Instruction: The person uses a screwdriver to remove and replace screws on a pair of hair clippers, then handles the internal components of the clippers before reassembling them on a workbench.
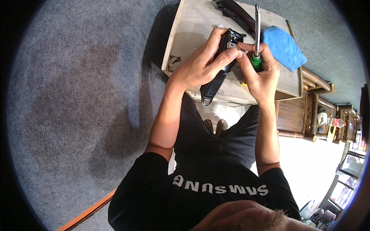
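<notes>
Head view: the left hand (200, 63) wraps a long black device (218, 73), something like a hair clipper, and holds it above the near edge of the wooden tabletop (192, 23). Its narrow tail hangs toward 6 o'clock, past the tabletop edge, and its open head end points toward 12 o'clock. The left grip is pressed around the body, thumb on one side and fingers curled over the other. This looks meant to keep the open head steady and turned up toward the eyes.

The right hand (262, 73) sits just beside it at 3 o'clock. Its grip is closed on the green handle of a screwdriver (256, 42), whose metal shaft stands up toward 12 o'clock, away from the device. At the same time the right thumb and forefinger pinch at the device's head, touching the left fingertips. My guess is that the tool is parked in the palm so the fingertips are free for small work. Whether they pinch a small part I cannot tell.

On the tabletop, a blue cloth (285, 46) lies at 2 o'clock from the hands, and a dark flat object (235, 13) lies at 12 o'clock. Both are well apart from the device. Grey carpet (77, 96) surrounds the tabletop.
</notes>
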Demonstrator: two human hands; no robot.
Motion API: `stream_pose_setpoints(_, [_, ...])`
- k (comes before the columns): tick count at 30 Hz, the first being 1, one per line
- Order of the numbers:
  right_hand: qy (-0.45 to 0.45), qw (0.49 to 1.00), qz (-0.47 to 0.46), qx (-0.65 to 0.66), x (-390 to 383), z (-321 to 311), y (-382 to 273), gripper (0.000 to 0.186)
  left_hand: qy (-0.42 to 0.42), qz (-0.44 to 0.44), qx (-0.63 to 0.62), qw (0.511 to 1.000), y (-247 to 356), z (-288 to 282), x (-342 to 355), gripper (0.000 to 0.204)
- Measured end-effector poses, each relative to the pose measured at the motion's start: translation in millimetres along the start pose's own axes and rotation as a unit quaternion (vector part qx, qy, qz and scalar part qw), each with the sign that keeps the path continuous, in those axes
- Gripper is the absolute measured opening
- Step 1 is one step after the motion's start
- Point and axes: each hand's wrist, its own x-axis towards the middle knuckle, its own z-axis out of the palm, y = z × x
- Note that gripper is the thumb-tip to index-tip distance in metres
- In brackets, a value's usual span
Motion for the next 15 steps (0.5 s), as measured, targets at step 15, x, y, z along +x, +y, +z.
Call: stream_pose_setpoints(15, [0.023, 0.996, -0.069, -0.042, -4.5, 2.0, 3.5, 0.023, 0.021, 0.043, -0.041, 0.998, -9.6, 6.3, 1.7, 0.052])
